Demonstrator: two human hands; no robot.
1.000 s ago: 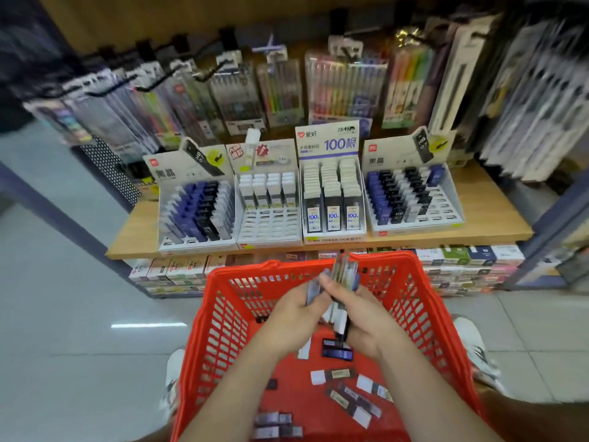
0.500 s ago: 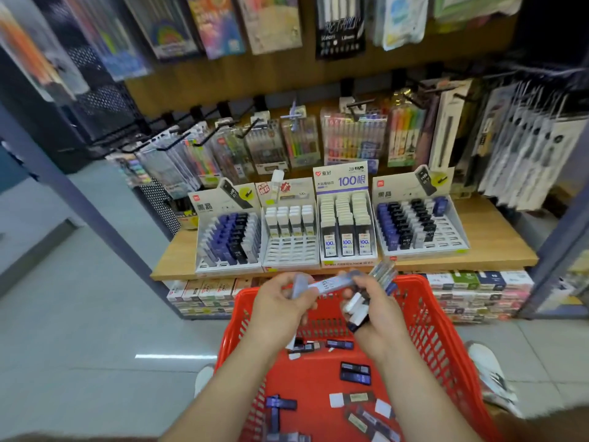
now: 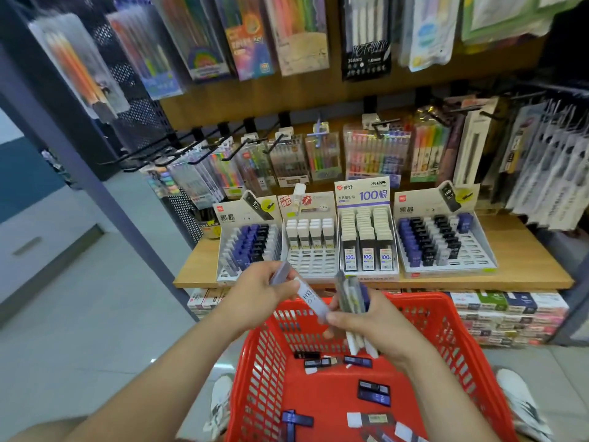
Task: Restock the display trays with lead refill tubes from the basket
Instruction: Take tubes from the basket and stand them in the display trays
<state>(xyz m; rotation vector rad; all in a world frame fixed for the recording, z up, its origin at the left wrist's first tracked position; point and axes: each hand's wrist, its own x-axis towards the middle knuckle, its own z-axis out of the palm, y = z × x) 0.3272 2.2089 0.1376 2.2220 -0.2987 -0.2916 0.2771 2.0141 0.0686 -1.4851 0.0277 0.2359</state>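
Wooden shelf (image 3: pixel 526 260) w/ four display trays (image 3: pixel 314 263) stands behind red basket (image 3: pixel 452 317). Your right hand (image 3: pixel 373 327) clutches a tube bundle (image 3: pixel 350 291); your left hand (image 3: pixel 258 298) pinches one HB tube (image 3: pixel 307 295) above the basket. Step: prob. sorting. Next: match it to a free tray slot.

Just one camera here: wide-angle, worn on the head, facing forward and tilted down. The left hand (image 3: pixel 261 295) and right hand (image 3: pixel 373 320) sit close up mid-frame, near enough to read the print on the tube (image 3: pixel 310 298) the left pinches. The basket (image 3: pixel 459 339) is right under the hands, the display trays (image 3: pixel 475 260) just beyond them and the hanging packs (image 3: pixel 376 154) higher up.
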